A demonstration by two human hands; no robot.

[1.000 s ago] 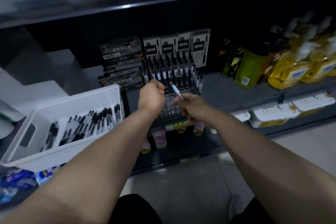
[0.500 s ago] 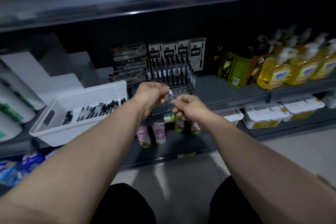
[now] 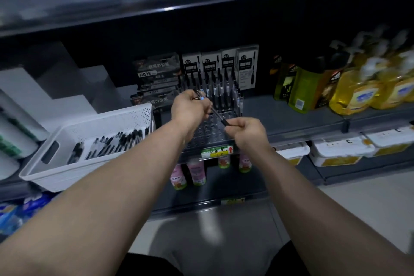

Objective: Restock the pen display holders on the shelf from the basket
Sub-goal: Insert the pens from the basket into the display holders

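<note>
Dim shelf (image 3: 291, 116): left hand (image 3: 190, 110) and right hand (image 3: 246, 132) pinch one pen (image 3: 216, 114), both ends hidden.

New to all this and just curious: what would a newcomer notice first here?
At centre, the left hand and right hand hold a pen between them above the half-filled pen display holder. Left of it sits a white basket of pens; yellow bottles stand at far right.

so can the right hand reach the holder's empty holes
Probably yes: the right hand is beside the empty holes of the pen display holder, nothing between, though the left hand grips its pen.
</note>
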